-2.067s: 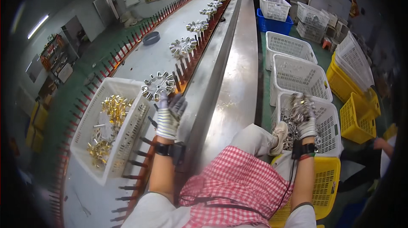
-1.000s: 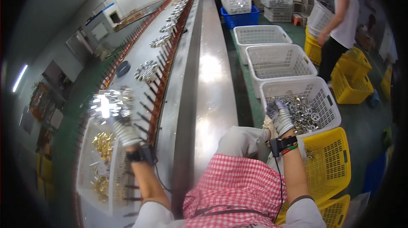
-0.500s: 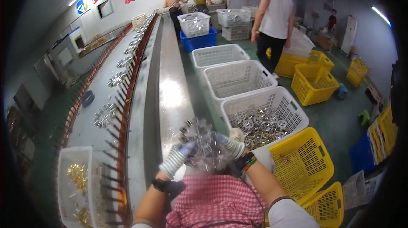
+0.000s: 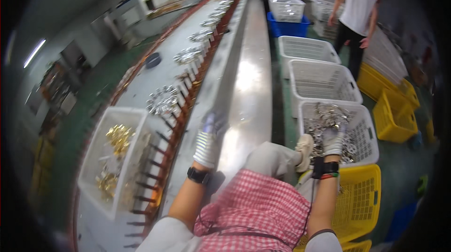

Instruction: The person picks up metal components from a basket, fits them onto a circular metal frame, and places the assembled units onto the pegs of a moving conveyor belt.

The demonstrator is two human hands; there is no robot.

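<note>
My right hand (image 4: 333, 140), in a striped glove, grips a cluster of shiny silver metal parts (image 4: 331, 114) over a white plastic basket (image 4: 368, 146). Loose metal parts (image 4: 350, 148) lie heaped in that basket under the cluster. My left hand (image 4: 207, 141), gloved the same way, is above the metal ledge beside the conveyor line. Its fingers are blurred but look stretched out, and nothing shows in them. Closest to it is a ring of silver parts (image 4: 163, 101) on the grey conveyor surface.
A row of upright pegs (image 4: 157, 176) edges the conveyor (image 4: 136, 93). On it stand a white bin (image 4: 89, 158) of gold-coloured parts and further silver rings (image 4: 188, 55). White baskets (image 4: 324, 79) and yellow baskets (image 4: 394, 115) line the right side. A person in a white top (image 4: 358, 12) stands beyond.
Both hands were together on the silver cluster in front of me. The right has carried it over the white basket; the left has let go and moved toward the conveyor. The view has swung left.
</note>
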